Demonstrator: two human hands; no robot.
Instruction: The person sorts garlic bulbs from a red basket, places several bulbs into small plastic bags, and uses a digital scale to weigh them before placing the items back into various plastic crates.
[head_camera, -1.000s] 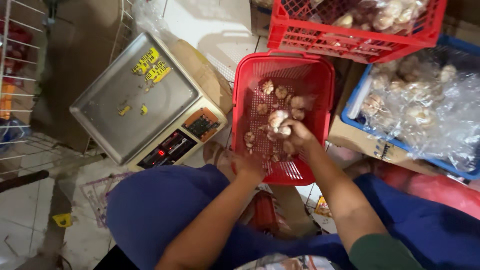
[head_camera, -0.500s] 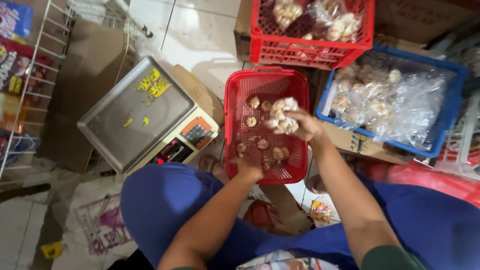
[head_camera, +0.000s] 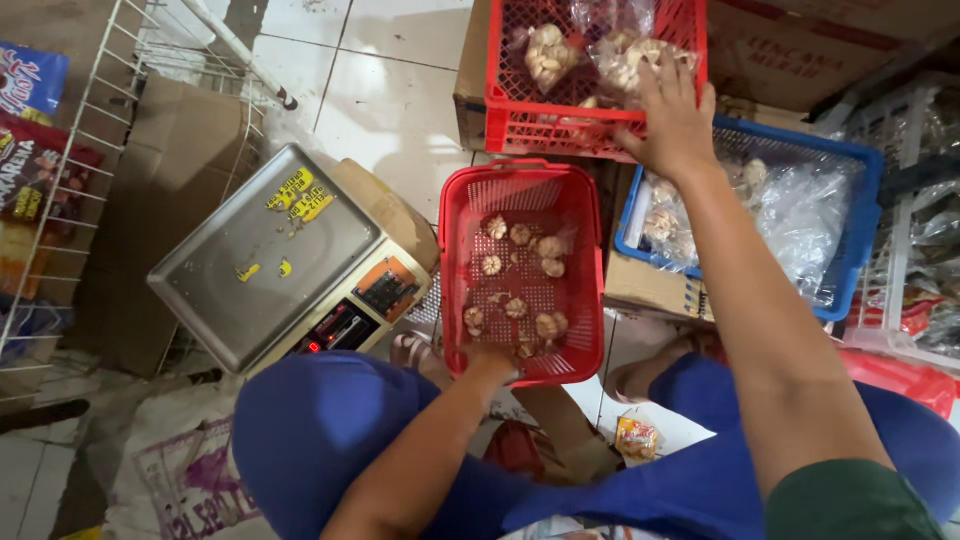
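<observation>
Head view, right hand (head_camera: 672, 118) fingers spread on bagged garlic (head_camera: 628, 58), left hand (head_camera: 492, 362) gripping mesh plastic basket (head_camera: 470, 262)

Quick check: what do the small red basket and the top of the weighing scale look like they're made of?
Small red basket: apparently moulded plastic, judging by its uniform glossy red colour and fine grid mesh walls and floor. Scale top: probably stainless steel or similar metal, a flat grey pan with dull brushed sheen, scuffs and yellow stickers.

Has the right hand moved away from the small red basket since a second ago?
Yes. The right hand left the small red basket and reached forward to the bigger red crate beyond it.
</observation>
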